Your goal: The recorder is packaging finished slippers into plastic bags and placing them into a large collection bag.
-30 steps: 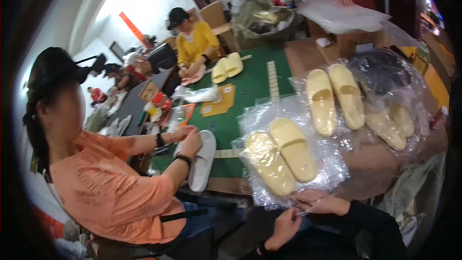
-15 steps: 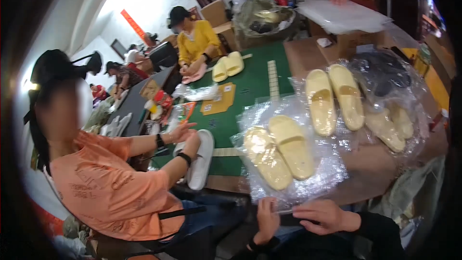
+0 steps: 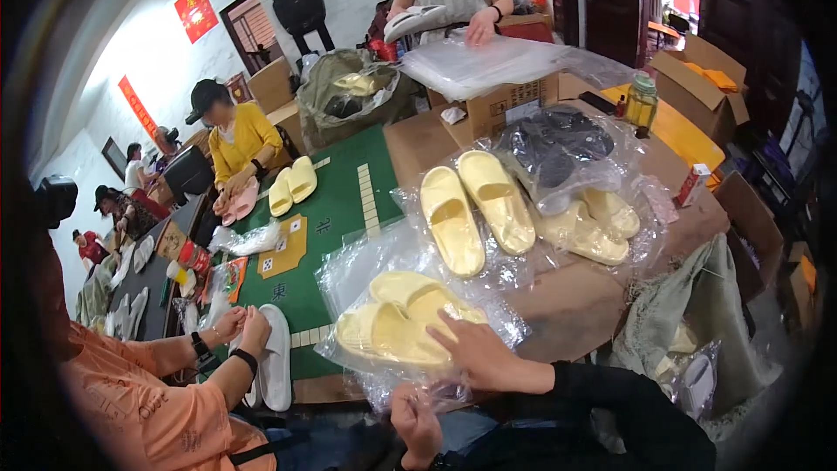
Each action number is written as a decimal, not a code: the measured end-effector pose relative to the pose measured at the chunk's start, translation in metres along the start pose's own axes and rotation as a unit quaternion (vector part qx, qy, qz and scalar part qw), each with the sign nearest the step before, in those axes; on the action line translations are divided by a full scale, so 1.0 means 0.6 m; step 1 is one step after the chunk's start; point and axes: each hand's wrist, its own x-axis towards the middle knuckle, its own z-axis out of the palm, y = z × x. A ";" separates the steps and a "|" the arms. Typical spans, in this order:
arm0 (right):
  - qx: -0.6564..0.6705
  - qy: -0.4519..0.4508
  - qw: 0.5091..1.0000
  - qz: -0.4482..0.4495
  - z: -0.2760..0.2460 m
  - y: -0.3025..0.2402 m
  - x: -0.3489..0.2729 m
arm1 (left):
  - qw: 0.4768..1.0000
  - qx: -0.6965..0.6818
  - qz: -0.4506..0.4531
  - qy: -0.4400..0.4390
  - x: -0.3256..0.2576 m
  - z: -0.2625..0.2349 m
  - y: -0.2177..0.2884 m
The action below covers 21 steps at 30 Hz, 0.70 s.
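A pair of pale yellow slippers [image 3: 397, 342] lies in a clear plastic bag [image 3: 370, 384] at the near edge of the table, the two slippers overlapping and tilted. My left hand [image 3: 417, 423] is closed in a pinch on the bag's near edge. With fingers stretched out, my right hand [image 3: 493, 358] rests against the right side of the slippers; its thumb side is partly hidden. Just beyond lies another pale yellow pair [image 3: 475, 209] on clear plastic. To its right are a bagged yellow pair [image 3: 588, 231] and a bagged dark pair [image 3: 558, 144].
At left a co-worker in orange handles white slippers [image 3: 276, 358]. Farther off, a person in yellow holds a pink slipper [image 3: 240, 202]. A stack of clear bags [image 3: 484, 65] lies on a carton [image 3: 514, 105]. A woven sack [image 3: 724, 323] stands at right, a glass jar [image 3: 642, 103] behind.
The view has swung right. My right hand has moved from the bag's near edge onto the slippers. The bagged pair has turned and bunched together, while my left hand stays at the bag's near edge.
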 end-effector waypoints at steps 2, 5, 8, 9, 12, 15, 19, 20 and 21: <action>-0.006 0.020 1.000 -0.011 -0.006 0.028 -0.007 | 0.994 0.071 0.048 -0.071 -0.003 -0.006 0.001; -0.008 0.061 0.997 -0.048 -0.008 0.043 -0.013 | 0.985 0.069 0.067 -0.142 -0.016 -0.014 -0.005; 0.009 0.104 0.989 -0.109 -0.014 0.050 -0.011 | 0.972 0.136 0.121 -0.146 -0.033 -0.046 -0.042; 0.040 0.108 0.987 -0.116 -0.026 0.042 -0.006 | 0.930 0.281 0.209 -0.110 -0.056 -0.101 -0.125; 0.083 0.160 0.977 -0.117 -0.060 0.049 0.001 | 0.950 0.281 0.130 -0.049 -0.026 -0.016 -0.058; 0.091 0.252 0.953 -0.141 -0.101 0.049 0.022 | 0.975 0.197 -0.092 -0.039 0.001 -0.022 -0.050; -0.080 0.415 0.896 -0.137 -0.150 0.071 0.087 | 0.831 0.543 0.052 -0.112 -0.001 -0.052 -0.068; -0.127 0.447 0.877 -0.125 -0.157 0.090 0.103 | 0.861 0.493 0.026 -0.118 0.002 -0.049 -0.064; -0.171 0.478 0.854 -0.114 -0.161 0.115 0.118 | 0.889 0.442 0.003 -0.119 0.004 -0.045 -0.060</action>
